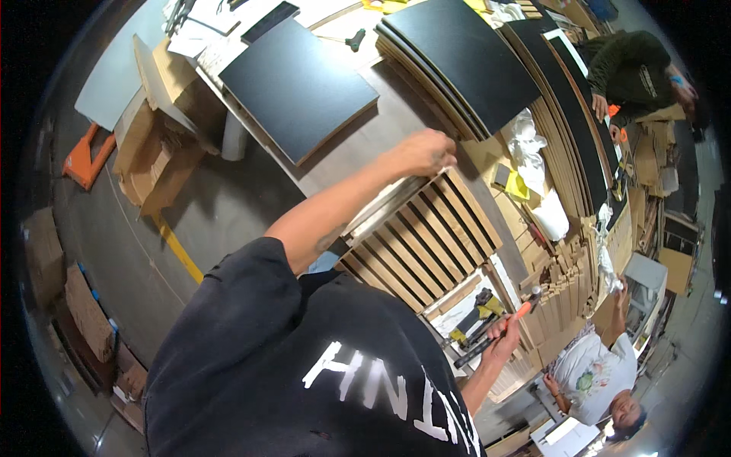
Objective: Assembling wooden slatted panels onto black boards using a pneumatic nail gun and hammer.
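Observation:
My right hand [499,339] is wrapped round a hammer [522,308] with an orange and black handle, its head tilted up and to the right. A slatted wooden panel [474,204] lies in front of me, light slats alternating with dark gaps. My left hand [423,154] reaches over the panel's far edge, fingers drawn together near its corner. Whatever those fingers hold, if anything, is too small to make out. Next to the panel's near right end are yellow and black clamps [487,308], just left of the hammer.
A dark flat board [297,84] lies at the far left of the table, with stacked dark boards [464,57] to its right. Many short wood strips [560,293] are piled at right. Two people stand across the work area. Cardboard [164,156] and an orange pallet-jack-like piece [90,158] are at left.

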Demonstrator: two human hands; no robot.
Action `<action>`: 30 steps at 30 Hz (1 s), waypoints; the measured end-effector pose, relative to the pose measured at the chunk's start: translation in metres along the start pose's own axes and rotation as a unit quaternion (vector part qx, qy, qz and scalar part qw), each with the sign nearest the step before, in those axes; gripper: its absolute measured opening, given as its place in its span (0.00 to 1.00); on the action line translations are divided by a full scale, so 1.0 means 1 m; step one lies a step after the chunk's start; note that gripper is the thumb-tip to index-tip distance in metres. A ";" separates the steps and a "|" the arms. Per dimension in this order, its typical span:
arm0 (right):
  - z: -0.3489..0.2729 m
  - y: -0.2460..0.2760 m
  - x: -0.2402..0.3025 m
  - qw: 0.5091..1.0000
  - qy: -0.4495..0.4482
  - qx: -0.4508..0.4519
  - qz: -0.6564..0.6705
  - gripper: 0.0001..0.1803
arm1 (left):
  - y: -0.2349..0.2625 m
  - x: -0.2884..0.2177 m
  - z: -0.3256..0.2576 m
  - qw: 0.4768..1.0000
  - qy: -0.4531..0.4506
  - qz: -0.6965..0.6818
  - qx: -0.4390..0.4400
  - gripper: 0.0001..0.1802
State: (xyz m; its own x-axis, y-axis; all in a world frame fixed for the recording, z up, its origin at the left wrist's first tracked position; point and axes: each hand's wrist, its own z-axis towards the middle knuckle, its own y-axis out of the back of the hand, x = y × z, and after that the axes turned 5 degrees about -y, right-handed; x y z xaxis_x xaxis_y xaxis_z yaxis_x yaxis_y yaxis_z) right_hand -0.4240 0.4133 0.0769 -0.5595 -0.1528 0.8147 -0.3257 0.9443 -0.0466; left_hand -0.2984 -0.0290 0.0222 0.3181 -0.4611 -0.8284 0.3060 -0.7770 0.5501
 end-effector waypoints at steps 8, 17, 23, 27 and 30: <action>-0.035 -0.018 -0.040 0.988 -0.145 -0.042 -0.029 0.11 | -0.012 0.048 -0.143 0.950 0.176 -0.152 -0.209 0.17; -0.050 -0.031 -0.047 0.953 -0.297 0.060 0.014 0.09 | -0.105 0.020 -0.173 0.961 0.111 -0.138 -0.214 0.21; -0.056 -0.053 -0.048 0.961 -0.278 -0.002 0.009 0.11 | -0.109 0.018 -0.171 0.955 0.123 -0.191 -0.191 0.22; -0.055 -0.057 -0.047 0.961 -0.275 0.000 0.014 0.10 | -0.111 0.022 -0.172 0.952 0.119 -0.201 -0.197 0.22; -0.054 -0.057 -0.047 0.964 -0.258 -0.042 0.055 0.09 | -0.113 0.024 -0.171 0.952 0.108 -0.202 -0.202 0.22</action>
State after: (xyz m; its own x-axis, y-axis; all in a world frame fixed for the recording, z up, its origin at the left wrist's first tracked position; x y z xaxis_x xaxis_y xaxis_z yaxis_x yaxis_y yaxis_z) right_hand -0.3375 0.3822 0.0727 -0.8981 -0.1551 0.4115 -0.1928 0.9799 -0.0517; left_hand -0.1716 0.1211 -0.0418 0.2651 -0.0259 -0.9639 0.7496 -0.6233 0.2229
